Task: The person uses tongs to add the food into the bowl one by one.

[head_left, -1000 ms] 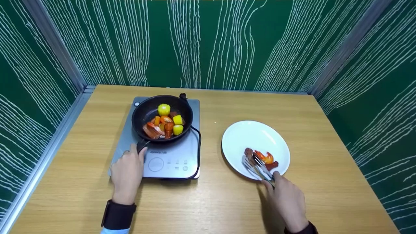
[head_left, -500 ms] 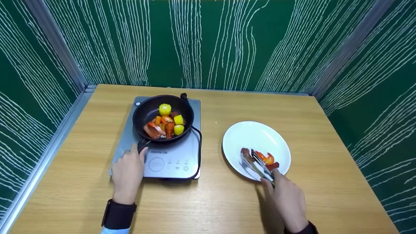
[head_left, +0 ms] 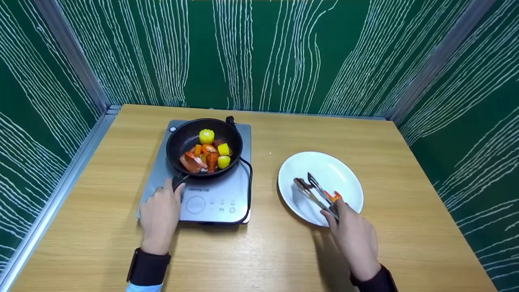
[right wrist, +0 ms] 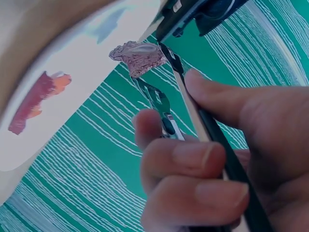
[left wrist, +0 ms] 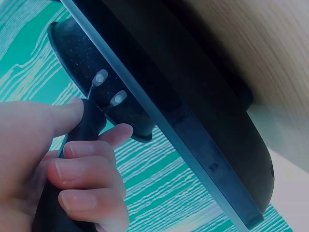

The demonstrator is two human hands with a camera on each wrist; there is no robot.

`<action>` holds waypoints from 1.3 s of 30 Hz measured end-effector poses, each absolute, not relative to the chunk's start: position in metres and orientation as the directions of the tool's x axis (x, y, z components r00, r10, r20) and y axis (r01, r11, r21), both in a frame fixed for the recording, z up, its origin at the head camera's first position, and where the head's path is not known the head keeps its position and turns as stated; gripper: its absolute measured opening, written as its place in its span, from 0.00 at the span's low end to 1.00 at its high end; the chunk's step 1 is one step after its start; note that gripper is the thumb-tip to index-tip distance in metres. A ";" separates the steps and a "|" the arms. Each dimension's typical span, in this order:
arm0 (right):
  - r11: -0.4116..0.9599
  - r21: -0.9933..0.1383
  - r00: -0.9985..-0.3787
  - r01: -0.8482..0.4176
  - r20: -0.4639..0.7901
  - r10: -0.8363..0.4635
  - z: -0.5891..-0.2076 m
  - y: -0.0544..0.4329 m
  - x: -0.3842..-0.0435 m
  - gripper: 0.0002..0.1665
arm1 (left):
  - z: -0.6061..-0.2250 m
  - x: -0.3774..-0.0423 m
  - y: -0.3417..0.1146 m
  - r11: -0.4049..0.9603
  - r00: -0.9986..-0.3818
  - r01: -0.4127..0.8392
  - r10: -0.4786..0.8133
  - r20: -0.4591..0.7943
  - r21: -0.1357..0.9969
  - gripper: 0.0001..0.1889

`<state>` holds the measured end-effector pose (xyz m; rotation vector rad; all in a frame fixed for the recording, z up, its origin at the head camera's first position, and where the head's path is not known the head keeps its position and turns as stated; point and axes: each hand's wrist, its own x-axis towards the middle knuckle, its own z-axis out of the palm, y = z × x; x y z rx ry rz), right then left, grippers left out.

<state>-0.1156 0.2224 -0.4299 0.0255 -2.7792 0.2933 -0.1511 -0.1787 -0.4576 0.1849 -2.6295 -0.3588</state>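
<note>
My left hand [head_left: 160, 211] grips the black handle [left wrist: 91, 121] of a frying pan [head_left: 181, 140], fingers curled round it. In the pan lie corn chunks [head_left: 206, 136], a shrimp, orange pieces and a small drumstick [head_left: 211, 161]. My right hand [head_left: 354, 233] holds metal food tongs [head_left: 319, 196] over the white plate [head_left: 308, 162]. Between the tong tips is a brown, rough-looking piece of meat [right wrist: 142, 60], raised off the plate in the right wrist view. Orange-red food [head_left: 334, 196], apparently a shrimp, stays on the plate, partly hidden by the tongs and hand.
The pan sits on a grey induction cooker [head_left: 235, 188] at the left of the wooden table [head_left: 263, 251]. A black cord [head_left: 250, 186] runs along the cooker's right side. Green panels with white lines [head_left: 275, 52] stand behind and at both sides.
My right hand's tongs have lifted the brown piece of meat from the plate and moved slightly left and away from me. My left hand keeps its hold on the pan handle.
</note>
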 end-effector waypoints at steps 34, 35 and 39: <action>0.858 -0.285 -0.892 -0.427 0.289 -0.348 -0.413 0.034 -0.214 0.23 | -0.462 -0.152 -0.178 0.957 -0.874 -0.077 -0.200 0.444 0.279 0.21; 0.863 -0.279 -0.895 -0.422 0.282 -0.347 -0.415 0.034 -0.214 0.23 | -0.462 -0.152 -0.178 0.958 -0.872 -0.077 -0.199 0.447 0.275 0.21; 0.876 -0.277 -0.909 -0.395 0.259 -0.328 -0.416 0.033 -0.213 0.25 | -0.461 -0.153 -0.178 0.960 -0.869 -0.080 -0.199 0.454 0.268 0.21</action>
